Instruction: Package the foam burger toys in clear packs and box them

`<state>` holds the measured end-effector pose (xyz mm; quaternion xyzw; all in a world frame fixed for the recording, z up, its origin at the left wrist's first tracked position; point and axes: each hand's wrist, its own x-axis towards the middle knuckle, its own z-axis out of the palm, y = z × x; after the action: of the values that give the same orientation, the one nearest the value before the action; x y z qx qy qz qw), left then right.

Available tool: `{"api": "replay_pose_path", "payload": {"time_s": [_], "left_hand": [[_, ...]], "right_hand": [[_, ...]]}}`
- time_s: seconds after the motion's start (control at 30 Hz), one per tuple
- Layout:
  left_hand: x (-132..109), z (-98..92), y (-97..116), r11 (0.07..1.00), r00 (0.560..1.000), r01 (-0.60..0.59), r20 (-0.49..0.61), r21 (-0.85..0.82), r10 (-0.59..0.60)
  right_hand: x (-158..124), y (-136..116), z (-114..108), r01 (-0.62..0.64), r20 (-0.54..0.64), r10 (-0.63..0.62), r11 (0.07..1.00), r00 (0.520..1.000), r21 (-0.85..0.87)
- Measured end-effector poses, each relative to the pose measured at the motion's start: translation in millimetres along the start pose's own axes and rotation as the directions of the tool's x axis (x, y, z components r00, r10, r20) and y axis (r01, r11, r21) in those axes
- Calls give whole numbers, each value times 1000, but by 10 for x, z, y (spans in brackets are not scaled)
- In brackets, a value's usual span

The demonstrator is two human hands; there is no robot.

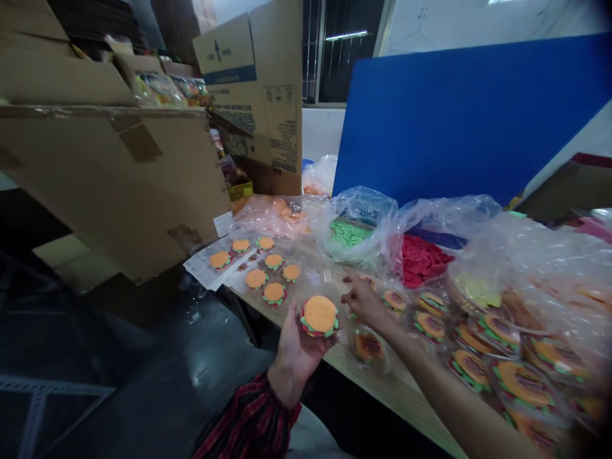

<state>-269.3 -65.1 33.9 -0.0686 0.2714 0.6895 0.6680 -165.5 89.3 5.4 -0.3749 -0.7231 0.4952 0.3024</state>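
Note:
My left hand (299, 350), in a red-and-black striped cuff, is closed under a toy hamburger (320, 315) and holds it up. The hamburger has an orange bun with green and red layers, and clear plastic shows around it. Over the table to its right, my right hand (361, 298) reaches in with a bare forearm. Its fingers are apart, some of them bent, and nothing shows in them. Near that hand lie a packed hamburger (394, 300) and a clear pack with a brown-orange top (368, 346) by the table edge.
Several hamburgers (274, 293) stand at the left, some near paper sheets (205, 264). Bags of green pieces (351, 233) and red pieces (423, 260) lie behind. Packed hamburgers (523, 384) pile up at the right. A big carton (115, 191) and a blue board (468, 121) rise around the table.

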Motion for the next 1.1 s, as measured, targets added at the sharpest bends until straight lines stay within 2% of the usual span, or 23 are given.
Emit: {"api": "replay_pose_path", "payload": {"time_s": [0.1,0.13,0.2,0.27,0.33,0.37,0.43,0.5,0.6,0.7,0.73,0.8,0.87,0.9,0.97,1.03,1.1], "left_hand": [[-25,-3,-17,997,999,42,-37,63,-40],[-22,1,-44,995,997,67,-40,78,-64],[-8,14,-120,988,993,119,-25,96,-117],[13,28,-207,979,986,169,-13,112,-169],[42,41,-290,965,975,224,-36,137,-221],[61,48,-327,956,968,252,-59,151,-246],[106,59,-390,937,951,305,-97,169,-292],[152,69,-442,926,941,336,-94,173,-324],[200,84,-514,924,938,341,4,174,-347],[210,110,-602,939,946,270,123,212,-299],[208,121,-635,943,951,226,156,242,-268],[199,148,-703,938,954,148,206,314,-220],[189,170,-761,920,954,111,218,377,-204],[185,177,-782,910,955,104,214,402,-204],[178,178,-808,891,957,94,206,445,-204],[175,163,-814,872,955,73,218,484,-201],[178,142,-810,854,952,50,234,518,-198]], "right_hand": [[15,-10,29,47,-7,-48,995,999,-87],[21,-35,9,29,-8,-30,997,1000,-69],[15,-107,-62,-60,33,57,994,998,96],[-42,-186,-158,-185,162,136,921,977,343],[-161,-248,-268,-230,251,119,848,961,477],[-243,-271,-327,-186,247,75,863,966,469],[-443,-304,-452,-18,199,-58,933,978,360],[-673,-329,-576,173,224,-211,969,951,177],[-1023,-358,-714,415,361,-352,903,864,-114],[-1297,-335,-763,535,416,-401,796,817,-283],[-1353,-309,-768,537,400,-406,788,821,-302],[-1395,-229,-783,480,288,-401,822,870,-306],[-1337,-124,-821,360,71,-354,897,933,-258],[-1279,-69,-851,292,-54,-310,933,949,-211],[-1140,32,-927,175,-256,-203,976,945,-129],[-1026,104,-998,86,-325,-128,987,937,-138],[-983,139,-1035,29,-291,-77,986,954,-166]]}}
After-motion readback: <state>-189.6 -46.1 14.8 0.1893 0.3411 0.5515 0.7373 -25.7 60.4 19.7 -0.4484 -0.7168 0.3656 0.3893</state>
